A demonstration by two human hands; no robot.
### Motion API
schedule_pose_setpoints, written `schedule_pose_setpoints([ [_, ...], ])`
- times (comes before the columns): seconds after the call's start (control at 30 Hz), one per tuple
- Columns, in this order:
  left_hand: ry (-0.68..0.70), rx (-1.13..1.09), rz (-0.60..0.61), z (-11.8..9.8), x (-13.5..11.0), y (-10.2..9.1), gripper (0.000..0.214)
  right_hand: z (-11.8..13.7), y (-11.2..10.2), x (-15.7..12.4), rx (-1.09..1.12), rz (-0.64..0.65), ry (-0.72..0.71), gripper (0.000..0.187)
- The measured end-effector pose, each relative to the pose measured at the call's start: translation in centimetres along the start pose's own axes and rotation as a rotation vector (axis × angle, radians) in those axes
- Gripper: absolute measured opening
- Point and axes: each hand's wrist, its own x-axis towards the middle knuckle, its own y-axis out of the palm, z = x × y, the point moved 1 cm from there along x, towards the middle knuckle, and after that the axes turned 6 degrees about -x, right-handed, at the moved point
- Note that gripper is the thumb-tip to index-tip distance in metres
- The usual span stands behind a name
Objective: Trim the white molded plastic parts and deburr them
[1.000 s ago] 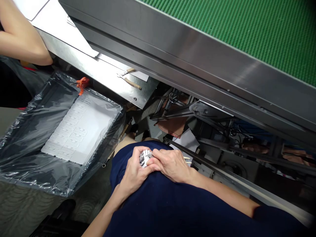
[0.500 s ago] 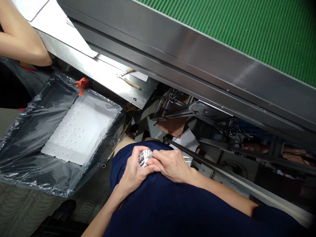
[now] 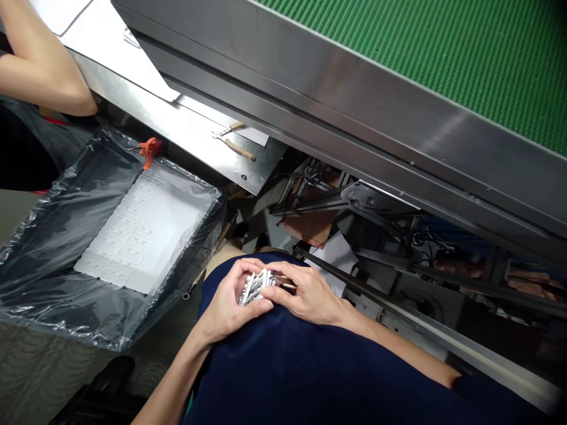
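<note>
In front of the dark blue shirt, a bunch of small white and grey pieces (image 3: pixel 257 287) is cupped between both hands. My left hand (image 3: pixel 228 301) curls round it from the left, its thumb lying along the near side. My right hand (image 3: pixel 310 292) closes on the bunch from the right, its thumb pressing the top pieces. Between the right thumb and fingers shows a thin dark tool with tan ends (image 3: pixel 286 282), mostly hidden; I cannot make out its kind.
A plastic-lined bin (image 3: pixel 39 271) at left holds white sheets with raised shapes (image 3: pixel 155 224). An orange-handled tool (image 3: pixel 150 150) lies at its rim. Tan-handled pliers (image 3: pixel 239 149) rest on the metal table (image 3: pixel 261 171). A co-worker's arm (image 3: pixel 53 77) is upper left; a green conveyor belt (image 3: pixel 443 53) runs above.
My hands have opened out a little round the bunch, so more of the pieces show. The tan ends now appear between the right thumb and fingers instead of behind the hand.
</note>
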Motion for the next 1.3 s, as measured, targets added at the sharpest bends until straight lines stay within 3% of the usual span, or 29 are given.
schedule_pose_setpoints([
  [0.1,0.003,-0.004,-0.023,0.4,-0.1,-0.4,0.041,-0.2,0.1,-0.1,0.003,-0.005,-0.001,0.033],
  [0.3,0.016,0.347,-0.11,0.3,-0.1,-0.3,0.049,-0.3,0.1,0.0,0.046,-0.005,0.022,0.034],
  [0.47,-0.019,0.389,-0.075,-0.1,0.4,0.3,0.057,-0.3,0.1,0.1,0.042,-0.004,0.028,0.034],
  [0.67,-0.032,0.367,-0.127,0.7,0.6,0.9,0.052,-0.6,-0.3,-0.6,0.045,0.009,0.114,0.036],
  [0.9,0.035,0.496,-0.123,0.1,0.8,1.1,0.039,-1.1,-0.5,-1.7,-0.085,-0.168,-0.052,0.022],
  [1.0,0.082,0.545,-0.111,-0.1,0.9,1.2,0.033,-0.9,-0.8,-1.9,-0.149,-0.141,-0.08,0.024],
  [1.17,0.115,0.557,-0.108,-0.1,0.9,1.2,0.032,-0.5,-1.1,-1.7,-0.11,-0.062,0.036,0.017],
  [1.3,0.137,0.562,-0.111,-0.1,0.8,1.3,0.027,-0.4,-0.9,-1.6,-0.112,-0.052,0.005,0.014],
])
